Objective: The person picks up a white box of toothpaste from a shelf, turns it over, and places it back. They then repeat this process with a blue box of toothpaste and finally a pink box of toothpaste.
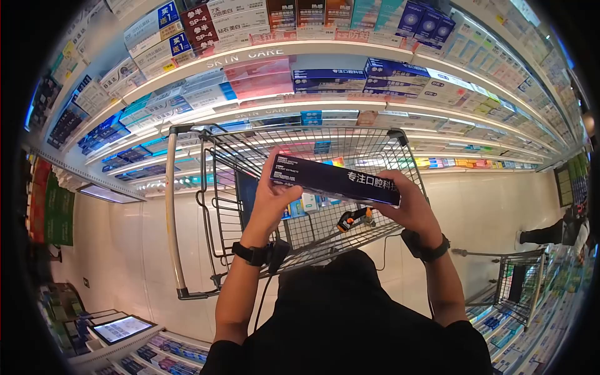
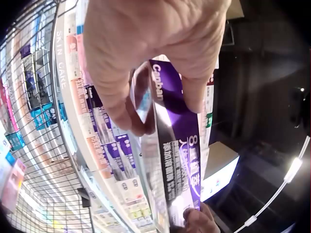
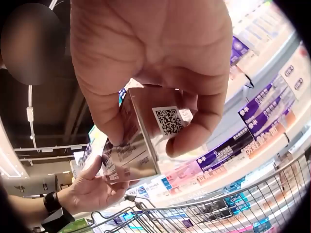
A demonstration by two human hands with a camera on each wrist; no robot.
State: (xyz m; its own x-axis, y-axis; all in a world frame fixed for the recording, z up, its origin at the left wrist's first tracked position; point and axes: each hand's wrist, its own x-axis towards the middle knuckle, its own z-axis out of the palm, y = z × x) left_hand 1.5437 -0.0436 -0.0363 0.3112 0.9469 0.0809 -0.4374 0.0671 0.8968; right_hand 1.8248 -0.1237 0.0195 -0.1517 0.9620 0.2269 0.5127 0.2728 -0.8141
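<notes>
A long dark purple toothpaste box [image 1: 331, 178] with white lettering is held level over the shopping cart [image 1: 172, 219] in the head view. My left hand [image 1: 269, 209] grips its left end, thumb along the near side. At the other end, my right hand [image 1: 409, 203] holds it between thumb and fingers. The left wrist view shows the box's purple face [image 2: 177, 107] beside a shiny silvery side. A QR code label [image 3: 168, 120] is on the end between the right thumb and fingers in the right wrist view.
Blue and white packs [image 1: 306, 204] and a black-and-orange item [image 1: 354, 219] appear at the cart. Beyond it rise curved shelves [image 1: 250, 53] of boxed goods. Another cart [image 1: 537, 284] stands at right, near a person [image 1: 559, 232]. A lit screen [image 1: 122, 328] is at lower left.
</notes>
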